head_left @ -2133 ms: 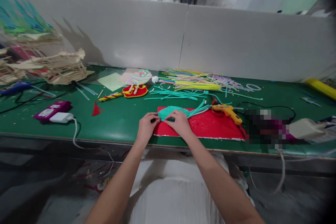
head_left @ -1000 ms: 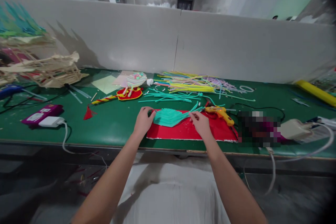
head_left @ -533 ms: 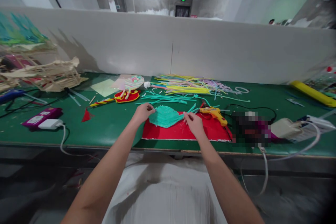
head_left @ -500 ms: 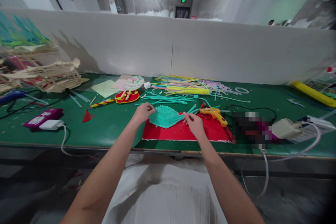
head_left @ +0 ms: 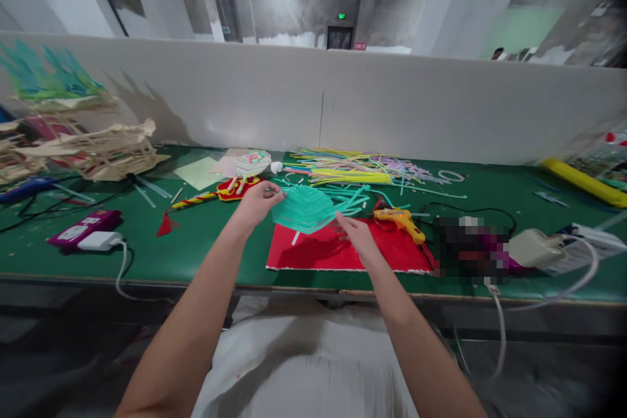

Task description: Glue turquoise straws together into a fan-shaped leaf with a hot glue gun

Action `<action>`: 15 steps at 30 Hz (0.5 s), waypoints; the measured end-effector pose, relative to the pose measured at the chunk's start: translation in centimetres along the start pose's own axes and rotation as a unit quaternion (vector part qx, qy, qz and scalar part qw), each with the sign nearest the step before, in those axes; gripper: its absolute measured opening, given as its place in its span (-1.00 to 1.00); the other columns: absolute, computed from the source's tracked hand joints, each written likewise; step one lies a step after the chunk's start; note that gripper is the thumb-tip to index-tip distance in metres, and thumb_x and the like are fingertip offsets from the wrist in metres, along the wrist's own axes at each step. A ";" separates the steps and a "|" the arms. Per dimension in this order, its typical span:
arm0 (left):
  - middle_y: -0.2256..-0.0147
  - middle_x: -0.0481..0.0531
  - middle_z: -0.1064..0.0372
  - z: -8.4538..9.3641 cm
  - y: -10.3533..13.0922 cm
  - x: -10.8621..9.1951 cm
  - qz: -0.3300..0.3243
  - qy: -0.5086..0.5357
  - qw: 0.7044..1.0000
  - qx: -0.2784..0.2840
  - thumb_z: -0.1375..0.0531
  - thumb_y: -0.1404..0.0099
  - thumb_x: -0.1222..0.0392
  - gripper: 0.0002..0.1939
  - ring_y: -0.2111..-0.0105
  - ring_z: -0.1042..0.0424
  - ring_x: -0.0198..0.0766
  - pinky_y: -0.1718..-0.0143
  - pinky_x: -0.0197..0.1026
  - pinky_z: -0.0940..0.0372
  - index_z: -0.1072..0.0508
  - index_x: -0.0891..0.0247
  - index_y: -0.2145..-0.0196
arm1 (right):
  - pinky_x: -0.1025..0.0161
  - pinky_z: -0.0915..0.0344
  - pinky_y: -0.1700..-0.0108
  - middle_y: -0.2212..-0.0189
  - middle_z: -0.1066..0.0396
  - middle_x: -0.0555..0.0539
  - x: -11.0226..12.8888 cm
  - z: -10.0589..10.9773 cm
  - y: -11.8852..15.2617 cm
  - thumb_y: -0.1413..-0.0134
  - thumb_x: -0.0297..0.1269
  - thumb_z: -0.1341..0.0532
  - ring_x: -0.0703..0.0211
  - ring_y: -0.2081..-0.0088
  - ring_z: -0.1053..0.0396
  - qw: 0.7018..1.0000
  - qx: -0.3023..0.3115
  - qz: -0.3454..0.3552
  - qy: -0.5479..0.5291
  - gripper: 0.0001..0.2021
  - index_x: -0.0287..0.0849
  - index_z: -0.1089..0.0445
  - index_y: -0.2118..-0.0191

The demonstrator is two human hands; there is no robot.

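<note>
A teal leaf-shaped piece made of thin strips (head_left: 307,210) is raised over the red board (head_left: 353,251), tilted and slightly blurred. My left hand (head_left: 257,204) pinches its left edge. At its right side, my right hand (head_left: 353,230) has its fingertips closed on the edge, near where loose strip ends stick out. A small white piece (head_left: 296,238) lies on the red board below the leaf shape. Just right of my right hand rests a yellow glue gun (head_left: 400,222).
Coloured strips (head_left: 353,173) lie at the back of the green table (head_left: 196,255). A red-and-yellow decorated item (head_left: 238,189) sits left of centre, a purple box with a white plug (head_left: 85,228) farther left. Cables and adapters (head_left: 533,249) are on the right.
The teal leaf shape has been lifted off the red board, uncovering the small white piece. My left hand has moved slightly left and up with it; the camera view has shifted a little.
</note>
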State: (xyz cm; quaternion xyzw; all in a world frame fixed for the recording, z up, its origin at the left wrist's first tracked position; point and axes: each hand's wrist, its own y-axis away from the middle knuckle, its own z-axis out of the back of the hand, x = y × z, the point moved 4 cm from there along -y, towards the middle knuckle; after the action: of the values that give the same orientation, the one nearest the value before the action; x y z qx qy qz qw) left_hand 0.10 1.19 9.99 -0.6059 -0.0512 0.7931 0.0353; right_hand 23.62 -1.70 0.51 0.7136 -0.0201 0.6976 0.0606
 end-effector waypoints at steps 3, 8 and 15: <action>0.63 -0.14 -0.26 -0.5 0.5 -0.1 0.006 0.023 1.000 0.001 -0.32 0.06 0.14 -0.75 0.62 -0.18 -0.42 0.61 -0.38 0.03 -0.35 0.27 0.47 | 0.39 -0.32 0.47 0.43 -0.52 -0.05 -0.1 -1.0 -0.3 0.26 0.04 -0.34 0.24 0.41 -0.45 0.990 -0.006 -0.058 -0.130 -0.63 -0.20 -0.45 0.43; 0.56 -0.11 -0.34 -1.4 1.0 1.3 0.035 0.121 0.992 0.001 -0.37 0.09 0.06 -0.67 0.59 -0.24 -0.42 0.62 -0.41 -0.05 -0.41 0.28 0.41 | 0.33 -0.41 0.33 0.34 -0.53 -0.03 0.6 -2.0 -0.5 0.40 -0.17 -0.44 0.25 0.36 -0.46 0.970 -0.025 -0.030 -0.239 -0.61 -0.19 -0.46 0.32; 0.33 0.08 -0.51 -5.8 1.7 5.0 0.137 0.426 0.894 0.024 -0.26 -0.12 0.00 -0.73 0.31 -0.48 -0.24 0.23 -0.24 -0.35 -0.47 0.26 0.34 | 0.30 -0.44 0.18 0.25 -0.52 0.01 1.8 -1.8 -0.7 0.37 -0.23 -0.44 0.23 0.23 -0.47 0.940 -0.066 0.036 -0.332 -0.58 -0.13 -0.45 0.24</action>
State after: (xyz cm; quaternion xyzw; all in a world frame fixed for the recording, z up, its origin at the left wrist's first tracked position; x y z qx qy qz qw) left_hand 4.44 0.35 3.51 -0.8859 0.0715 0.4565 -0.0407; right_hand 21.94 -0.69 2.28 0.8977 -0.1107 0.4203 0.0725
